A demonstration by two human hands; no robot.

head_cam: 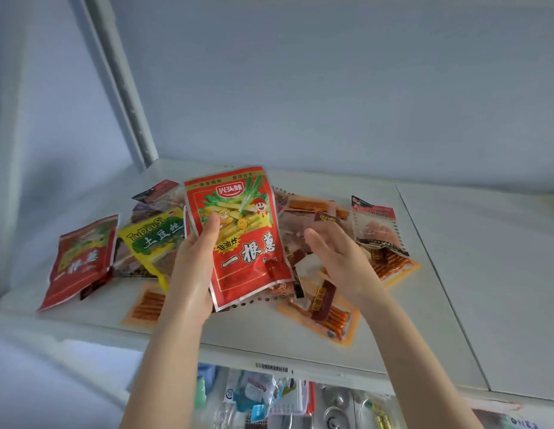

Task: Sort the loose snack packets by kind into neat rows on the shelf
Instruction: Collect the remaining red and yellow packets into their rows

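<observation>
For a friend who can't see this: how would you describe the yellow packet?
On the white shelf sits a heap of packets. Just left of the big red packet held in the left hand lies the yellow packet. It alone is bright yellow, with white lettering on green.

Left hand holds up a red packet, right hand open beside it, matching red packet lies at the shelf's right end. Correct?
No: in the head view the matching red packet lies at the left end of the shelf, next to a yellow packet. The left hand holding the raised red packet and the right hand open are right.
</observation>
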